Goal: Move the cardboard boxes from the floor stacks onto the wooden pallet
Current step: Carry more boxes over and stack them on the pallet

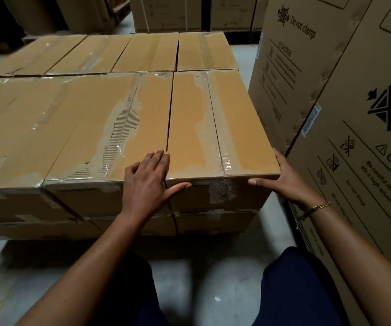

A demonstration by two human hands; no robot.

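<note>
The fingers [159, 158] of the left hand [146, 182] lie spread and flat on top of a box [222, 128], across the seam where it meets its left neighbour [109, 128], while the thumb reaches over the front edge onto the taped front face. The right hand [284, 180] cups the same box at its near right corner: the thumb presses the front face and the other fingers wrap round the right side, mostly hidden. So both hands are open, holding the box between them. A gold bracelet [317, 207] circles the right wrist. The box is the nearest right one in the top layer of a low stack; it touches the neighbour and rests on a lower box [213, 222]. More taped boxes [147, 52] fill the row behind. What the stack stands on cannot be seen. Just right of the right hand rise tall printed cartons [354, 161] marked "Do not clamp" and "CAUTION". Below, dark trouser legs [295, 290] stand on a grey concrete floor [201, 278].
</note>
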